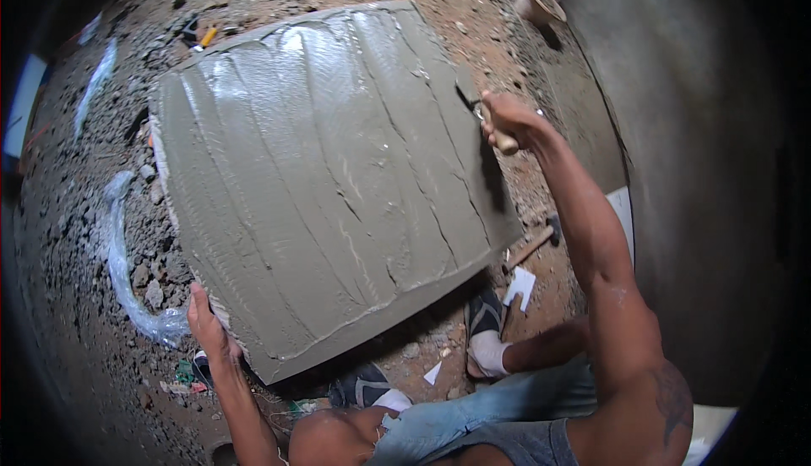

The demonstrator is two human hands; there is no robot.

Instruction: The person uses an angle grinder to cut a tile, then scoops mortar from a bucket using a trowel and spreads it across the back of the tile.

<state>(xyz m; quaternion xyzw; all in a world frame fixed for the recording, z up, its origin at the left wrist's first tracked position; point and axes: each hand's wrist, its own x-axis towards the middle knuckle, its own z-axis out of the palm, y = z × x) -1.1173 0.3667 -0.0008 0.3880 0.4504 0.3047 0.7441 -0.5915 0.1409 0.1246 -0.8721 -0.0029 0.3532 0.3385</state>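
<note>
We are holding one large slab (329, 179) coated in wet grey mortar, its ridges running from far-left to near-right, lying tilted over rubble. Our left hand (207, 322) is gripping its near corner, fingers curled; our right hand (507, 121) is closing around one trowel handle (505, 141).

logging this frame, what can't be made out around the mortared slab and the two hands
- Head view: the trowel blade is mostly hidden by the right hand and lost in shadow at the slab edge.
- Left hand: fingertips hidden behind the slab corner.
- Hammer: partly covered by the right forearm.
- Ground under the slab: hidden.
</note>
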